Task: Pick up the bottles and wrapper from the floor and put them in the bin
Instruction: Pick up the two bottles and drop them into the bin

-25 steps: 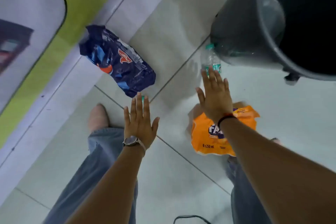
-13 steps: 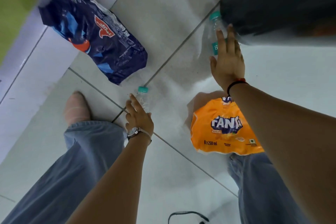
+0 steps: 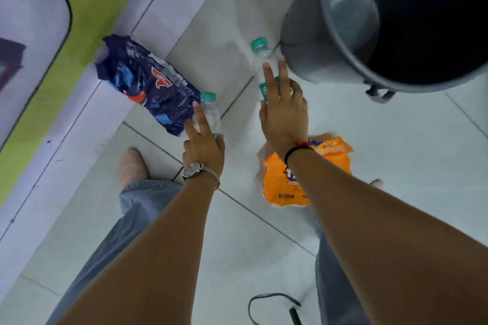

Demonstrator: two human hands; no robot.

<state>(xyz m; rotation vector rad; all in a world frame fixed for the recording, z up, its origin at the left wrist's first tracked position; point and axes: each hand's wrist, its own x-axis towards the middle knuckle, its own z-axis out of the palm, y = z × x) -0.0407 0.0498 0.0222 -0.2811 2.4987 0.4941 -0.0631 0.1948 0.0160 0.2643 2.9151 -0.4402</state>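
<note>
**Caller:** Clear plastic under both your palms. Your left hand is on the nearer bottle, which lies on the floor touching the edge of the dark blue wrapper. Forefinger is stretched along its side, the other fingers are curled over the lower end. Whether you've truly closed on it, I can't tell from up here.

**Spotter:** And your right hand?

**Caller:** Laid over the far bottle, teal cap pointing away from you, right beside the base of the grey bin. Two fingers are straight along the body, the rest bent at the label. Narrow spread, on it, but I can't say the grip is shut.

**Spotter:** Then finish the wrap. Bring each thumb under and around the middle of the bottle, not the neck. These look empty and light, so I'd judge they'll roll or squirt away if you pinch only from above.

**Caller:** The bin's mouth is tilted toward you, and nothing shows inside it from here.

**Spotter:** Good: lift both, carry them over that near rim, and drop them well inside. Watch the left one as it comes up, since it may drag the blue wrapper with it.

**Caller:** An orange wrapper sits under your right wrist on the tile, beside your leg. Both wrappers are not yet picked up.
</note>
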